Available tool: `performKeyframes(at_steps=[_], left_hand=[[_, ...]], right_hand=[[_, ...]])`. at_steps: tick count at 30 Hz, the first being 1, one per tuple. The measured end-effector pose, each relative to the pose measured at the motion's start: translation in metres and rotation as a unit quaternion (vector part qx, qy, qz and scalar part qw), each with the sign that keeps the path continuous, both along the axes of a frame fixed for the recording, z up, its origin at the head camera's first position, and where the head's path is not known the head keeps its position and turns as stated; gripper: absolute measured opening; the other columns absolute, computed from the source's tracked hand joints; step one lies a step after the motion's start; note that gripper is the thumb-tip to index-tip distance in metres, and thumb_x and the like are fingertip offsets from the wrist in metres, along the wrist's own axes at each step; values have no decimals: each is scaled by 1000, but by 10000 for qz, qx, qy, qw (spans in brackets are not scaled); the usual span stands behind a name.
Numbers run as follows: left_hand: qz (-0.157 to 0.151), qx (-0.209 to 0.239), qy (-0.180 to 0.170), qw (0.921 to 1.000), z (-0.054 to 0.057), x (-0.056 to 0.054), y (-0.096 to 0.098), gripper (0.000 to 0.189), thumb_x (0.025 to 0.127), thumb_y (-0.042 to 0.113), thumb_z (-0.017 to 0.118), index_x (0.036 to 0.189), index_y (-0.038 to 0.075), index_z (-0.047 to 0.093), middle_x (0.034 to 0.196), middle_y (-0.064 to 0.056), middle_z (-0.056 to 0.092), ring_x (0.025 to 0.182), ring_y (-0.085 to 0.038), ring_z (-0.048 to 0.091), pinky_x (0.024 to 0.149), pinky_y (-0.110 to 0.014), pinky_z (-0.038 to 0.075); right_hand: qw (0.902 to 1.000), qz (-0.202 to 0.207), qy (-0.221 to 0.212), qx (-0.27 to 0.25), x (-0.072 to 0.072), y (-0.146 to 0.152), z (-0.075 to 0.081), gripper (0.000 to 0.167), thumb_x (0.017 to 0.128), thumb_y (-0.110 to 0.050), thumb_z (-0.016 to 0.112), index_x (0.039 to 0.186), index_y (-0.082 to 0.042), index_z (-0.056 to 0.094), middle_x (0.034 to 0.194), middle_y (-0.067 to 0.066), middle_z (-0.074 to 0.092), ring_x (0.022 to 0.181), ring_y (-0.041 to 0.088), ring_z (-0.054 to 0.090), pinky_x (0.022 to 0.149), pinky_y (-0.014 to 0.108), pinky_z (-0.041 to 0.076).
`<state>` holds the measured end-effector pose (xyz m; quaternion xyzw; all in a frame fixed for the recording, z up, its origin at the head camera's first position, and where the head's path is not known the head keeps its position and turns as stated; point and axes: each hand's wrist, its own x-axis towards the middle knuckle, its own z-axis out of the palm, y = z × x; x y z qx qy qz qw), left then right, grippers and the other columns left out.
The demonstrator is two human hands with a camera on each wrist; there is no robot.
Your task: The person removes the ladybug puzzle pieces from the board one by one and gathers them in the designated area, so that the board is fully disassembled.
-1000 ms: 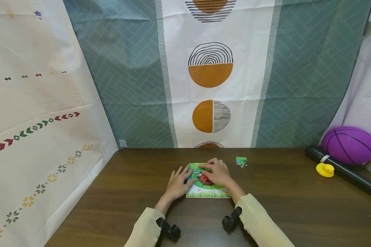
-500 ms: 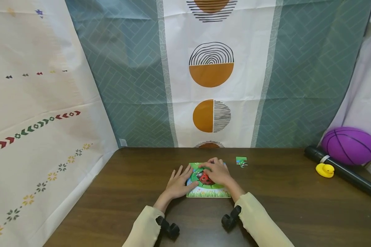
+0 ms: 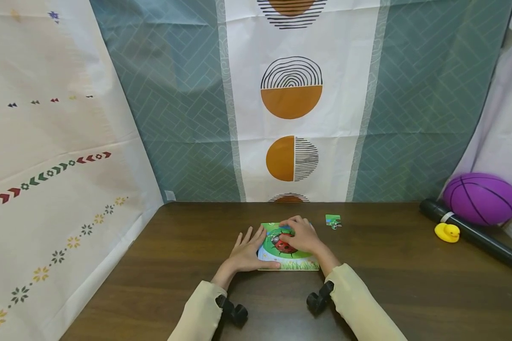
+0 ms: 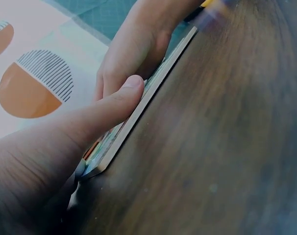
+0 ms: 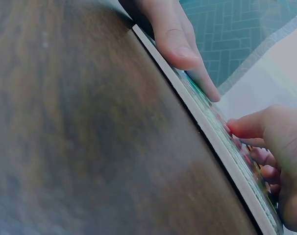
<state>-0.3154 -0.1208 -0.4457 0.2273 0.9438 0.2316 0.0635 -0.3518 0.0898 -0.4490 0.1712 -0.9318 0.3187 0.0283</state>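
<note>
A ladybug jigsaw puzzle (image 3: 287, 246) lies flat on the table, with a green, flowery picture and a thick pale edge (image 4: 134, 119). My left hand (image 3: 246, 254) rests at its left side, fingers spread and straight, with the thumb along the lower left edge. Over the upper right part is my right hand (image 3: 304, 237), its fingers bent and its thumb touching the ladybug picture. That hand covers the puzzle's upper right area, so whether it pinches a piece is hidden. A loose green and blue puzzle piece (image 3: 333, 221) lies beyond, to the right.
On the right side of the brown wooden table (image 3: 392, 284) sit a yellow rubber duck (image 3: 447, 232), a long black tube (image 3: 473, 234) and a purple ball (image 3: 481, 198). A patterned curtain (image 3: 196, 156) hangs behind the table, and a white printed cloth (image 3: 89, 208) borders the left.
My left thumb has slid down from the middle of the puzzle's left side to its lower edge. The right fingers have shifted slightly right on the puzzle. The loose piece has stayed put.
</note>
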Motion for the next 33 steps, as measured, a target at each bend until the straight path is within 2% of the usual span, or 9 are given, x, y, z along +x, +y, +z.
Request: performKeyframes(at_steps=[6,20,33], left_hand=[[0,34,-12,10000,-1,-1,-2,115,72,79,62,157,13,21,166,-3,11,153,-39,3,121,-62,2],[-63,158,-120,9998,1,1,-1,114,74,78,62,157,12,20,166,-5,10,153,-40,1,121,-62,0],[-41,152,-80,9998,0,0,-1,112,74,75,64,157,12,20,166,-6,11,153,-42,2,121,-63,1]], right_hand=[[10000,-7,11,-92,0,-1,1,34,91,-28,67,121,-13,65,130,16,51,121,37,45,104,61,35],[9998,-31,-73,155,-1,-2,-1,36,91,-36,67,124,-21,64,132,15,49,121,35,44,104,61,34],[9997,4,88,234,0,-5,0,24,93,-32,65,116,-26,69,126,13,51,116,33,46,105,62,33]])
